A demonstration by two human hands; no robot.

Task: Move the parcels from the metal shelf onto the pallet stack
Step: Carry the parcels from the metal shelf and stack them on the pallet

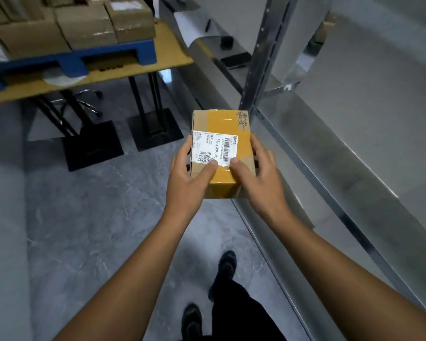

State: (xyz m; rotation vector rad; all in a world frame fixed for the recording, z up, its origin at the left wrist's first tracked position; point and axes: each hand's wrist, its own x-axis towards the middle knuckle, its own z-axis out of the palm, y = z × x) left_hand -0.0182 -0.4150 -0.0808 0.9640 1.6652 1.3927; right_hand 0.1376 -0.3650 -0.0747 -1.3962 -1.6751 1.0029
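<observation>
I hold a small cardboard parcel [228, 124] with yellow tape and a white barcode label in front of me, above the floor. My left hand [190, 175] grips its left side with the thumb on top. My right hand [258, 173] grips its right side, thumb on the label. The metal shelf [305, 148] runs along my right, its near levels bare. The blue pallet [71, 61] sits at the upper left, stacked with several brown cardboard boxes [84, 25].
The pallet rests on a wooden table [172, 55] with black legs and square base plates [155, 129]. A grey upright post [263, 55] of the shelf stands just beyond the parcel. A dark phone-like object [235, 59] lies on a shelf. My shoes [226, 267] stand on grey floor.
</observation>
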